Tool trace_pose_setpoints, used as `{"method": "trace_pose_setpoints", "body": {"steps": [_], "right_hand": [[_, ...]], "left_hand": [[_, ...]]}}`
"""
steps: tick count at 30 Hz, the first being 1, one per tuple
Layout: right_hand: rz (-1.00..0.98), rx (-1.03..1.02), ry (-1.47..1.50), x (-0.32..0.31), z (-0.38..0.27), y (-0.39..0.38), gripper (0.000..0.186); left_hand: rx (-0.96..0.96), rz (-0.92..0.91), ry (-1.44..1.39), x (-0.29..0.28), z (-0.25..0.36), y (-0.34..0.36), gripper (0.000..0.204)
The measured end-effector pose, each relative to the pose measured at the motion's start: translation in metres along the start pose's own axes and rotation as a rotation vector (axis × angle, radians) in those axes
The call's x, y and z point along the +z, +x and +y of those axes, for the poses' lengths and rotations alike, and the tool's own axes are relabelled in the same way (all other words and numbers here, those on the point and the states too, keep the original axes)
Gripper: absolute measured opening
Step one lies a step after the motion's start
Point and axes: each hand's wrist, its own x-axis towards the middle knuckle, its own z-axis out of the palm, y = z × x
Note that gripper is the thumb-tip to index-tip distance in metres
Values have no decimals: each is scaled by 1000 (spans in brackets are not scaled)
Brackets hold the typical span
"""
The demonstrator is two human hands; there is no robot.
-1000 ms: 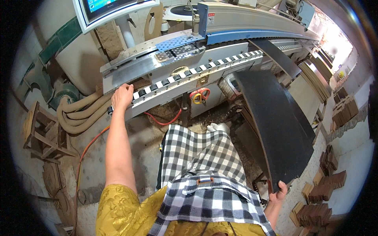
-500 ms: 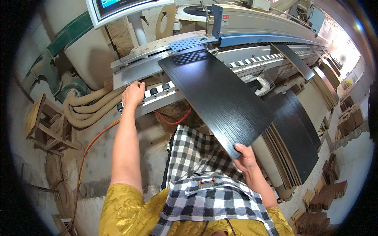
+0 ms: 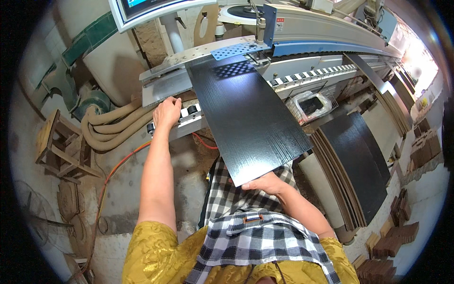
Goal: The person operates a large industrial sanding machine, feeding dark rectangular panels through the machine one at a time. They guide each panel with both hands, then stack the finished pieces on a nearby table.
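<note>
A long black wood-grain board slants across the machine's infeed, its far end under a perforated blue plate. My right hand grips its near edge, thumb on top and fingers mostly hidden beneath. My left hand is closed, fingers bent together, at the front edge of a metal table plate beside the roller track. What it holds, if anything, is hidden. The left hand stays apart from the board.
A stack of black boards stands to the right, with more panels behind. A wire basket hangs under the rail. A screen, thick hoses and a wooden stool are at left; an orange hose crosses the floor.
The board's near end has swung left and toward me, with my right hand on it. It now lies straighter to the machine. My left hand has stayed by the metal plate's edge.
</note>
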Motion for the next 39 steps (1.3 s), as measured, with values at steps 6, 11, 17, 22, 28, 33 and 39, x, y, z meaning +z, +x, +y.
{"method": "trace_pose_setpoints", "body": {"steps": [6, 11, 17, 22, 28, 33, 39], "right_hand": [[89, -5, -77, -4, 4, -5, 34], [179, -11, -146, -7, -3, -11, 32], [241, -125, -92, -19, 0, -16, 34], [318, -84, -90, -36, -1, -24, 34], [457, -210, 21, -57, 2, -33, 31], [562, -162, 19, -93, 13, -45, 15], [872, -225, 146, -113, 11, -53, 32]], "left_hand": [[0, -9, -1, 0, 0, 0, 38], [-12, -20, -2, 1, -2, 0, 37], [-13, -18, -4, -2, 3, -3, 38], [4, -1, -13, 2, -2, 0, 38], [15, 18, 6, 1, -1, -1, 39], [34, 20, 10, 4, -3, 1, 40], [34, 21, 10, 4, -2, 2, 40]]}}
